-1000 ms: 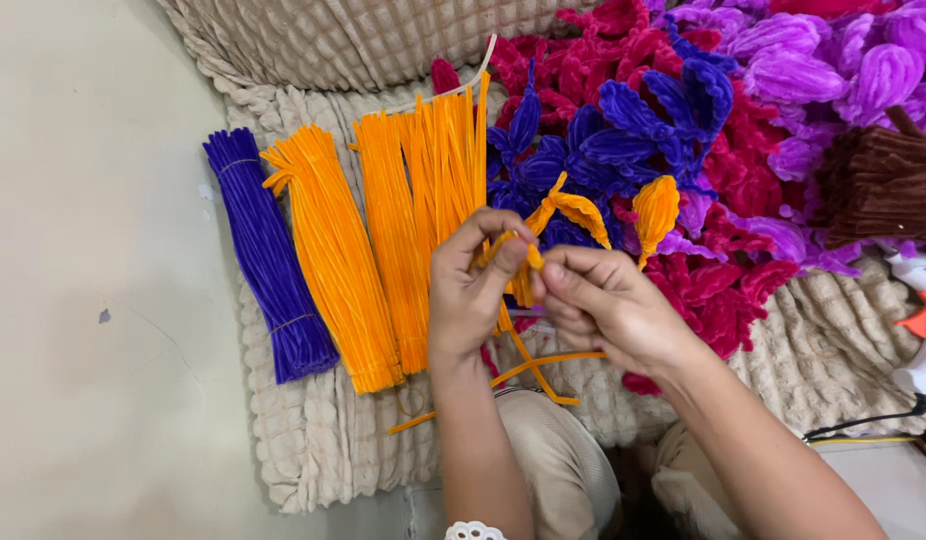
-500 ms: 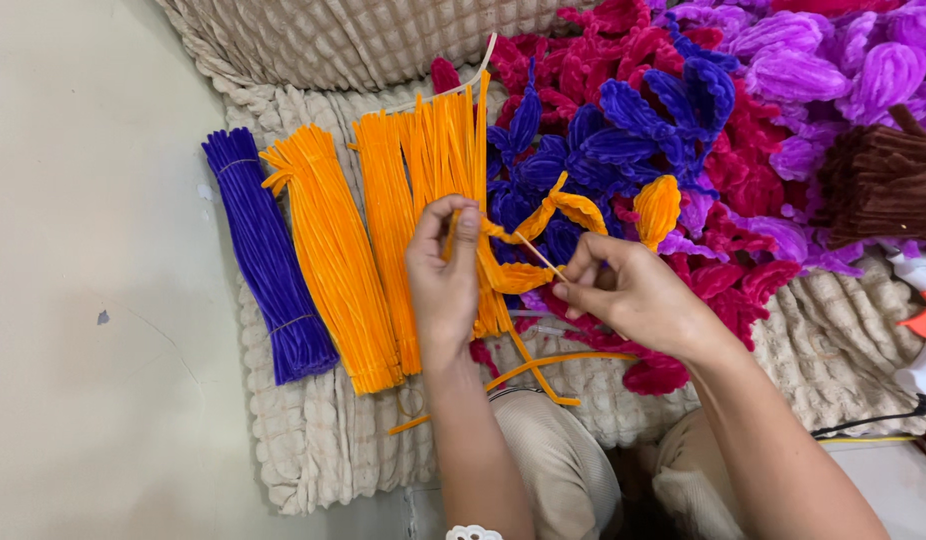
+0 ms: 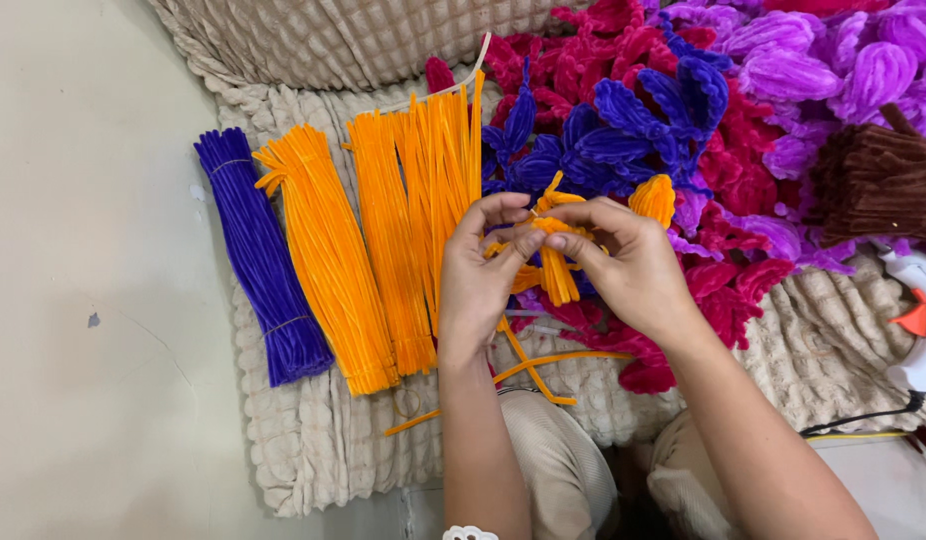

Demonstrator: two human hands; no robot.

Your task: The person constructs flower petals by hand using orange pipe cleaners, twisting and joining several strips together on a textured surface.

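Note:
My left hand (image 3: 480,280) and my right hand (image 3: 623,265) meet in the middle, both pinching a small bunch of folded orange pipe cleaners (image 3: 555,262). Its looped ends stick up between my fingertips and its stems hang down below them. Loose orange pipe cleaners (image 3: 528,372) lie on the mat just under my hands. Left of my left hand lie bundles of straight orange pipe cleaners (image 3: 383,240) and, beside them, another orange bundle (image 3: 326,255).
A purple pipe cleaner bundle (image 3: 260,255) lies at the far left on the beige waffle mat (image 3: 313,450). Blue (image 3: 623,120), magenta (image 3: 743,140) and lilac (image 3: 843,60) pipe cleaner flowers are heaped behind. A brown bundle (image 3: 873,180) and a white glue gun (image 3: 918,320) sit at right.
My hands had drawn apart half a second ago, the left one up by the orange bundle. Now they have come back together on the orange piece.

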